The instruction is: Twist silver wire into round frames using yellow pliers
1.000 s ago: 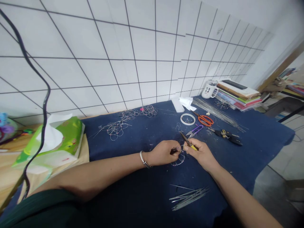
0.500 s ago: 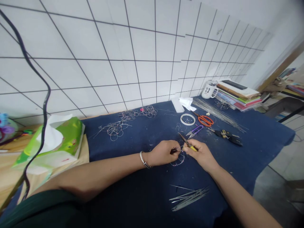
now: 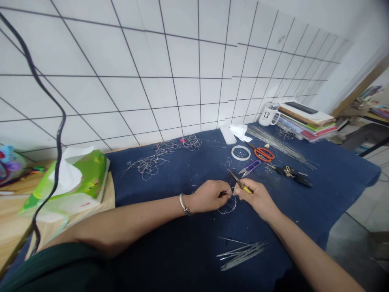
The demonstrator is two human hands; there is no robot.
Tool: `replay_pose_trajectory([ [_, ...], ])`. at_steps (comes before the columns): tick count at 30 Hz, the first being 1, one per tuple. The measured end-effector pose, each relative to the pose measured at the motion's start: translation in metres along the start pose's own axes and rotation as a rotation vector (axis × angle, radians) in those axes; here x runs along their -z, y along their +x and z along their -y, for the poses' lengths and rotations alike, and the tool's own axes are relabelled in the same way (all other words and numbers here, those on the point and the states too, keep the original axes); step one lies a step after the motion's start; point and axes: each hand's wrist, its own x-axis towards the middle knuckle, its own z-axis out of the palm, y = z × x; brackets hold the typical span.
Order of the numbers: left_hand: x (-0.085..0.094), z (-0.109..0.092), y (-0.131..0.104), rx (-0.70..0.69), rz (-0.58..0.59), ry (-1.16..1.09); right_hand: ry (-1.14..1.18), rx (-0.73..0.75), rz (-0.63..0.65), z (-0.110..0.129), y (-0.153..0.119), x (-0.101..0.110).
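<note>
Pliers (image 3: 239, 183) swung slightly leftward | right fingers (image 3: 247, 196) still gripping them | left fingers (image 3: 224, 186) still pinching wirework (image 3: 230, 211)

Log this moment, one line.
left hand: holding silvery beaded wire loop; right hand: holding yellow-handled dark metal pliers; nearby: purple-handled metal snips

Left hand (image 3: 211, 196), bangle (image 3: 182, 204) at wrist, pinching a beaded wire loop (image 3: 227, 212). Right hand (image 3: 257, 197) close beside it, gripping yellow-handled pliers (image 3: 238, 182), dark nose angled up and left. Just beyond, on blue cloth (image 3: 170, 239): purple snips (image 3: 253, 165), white ring (image 3: 233, 155) with beads (image 3: 241, 154) inside, orange scissors (image 3: 263, 154), black-handled tool (image 3: 293, 176). Nearer side: loose pile of short wires (image 3: 241, 254). Tangled wire pieces (image 3: 148, 167) lie near the tiled wall (image 3: 185, 61).
</note>
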Motion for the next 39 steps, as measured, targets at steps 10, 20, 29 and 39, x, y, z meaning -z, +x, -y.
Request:
replay_pose_trajectory([
  [10,0.0030,0.0008,-0.0008,-0.015,0.012,-0.014,0.102,-0.029,-0.026,-0.0010,-0.0003,-0.0010],
  [20,0.0021,0.0027,-0.0009,-0.002,0.038,-0.003,0.027,-0.005,0.015,-0.0009,-0.0009,-0.0023],
  [29,0.0068,0.0019,0.0013,-0.021,0.062,0.068,0.012,-0.044,0.001,-0.0023,0.0007,-0.0033],
  [39,0.0074,0.0047,0.0044,0.029,0.100,-0.172,0.049,-0.057,-0.031,-0.0011,0.0034,0.0001],
])
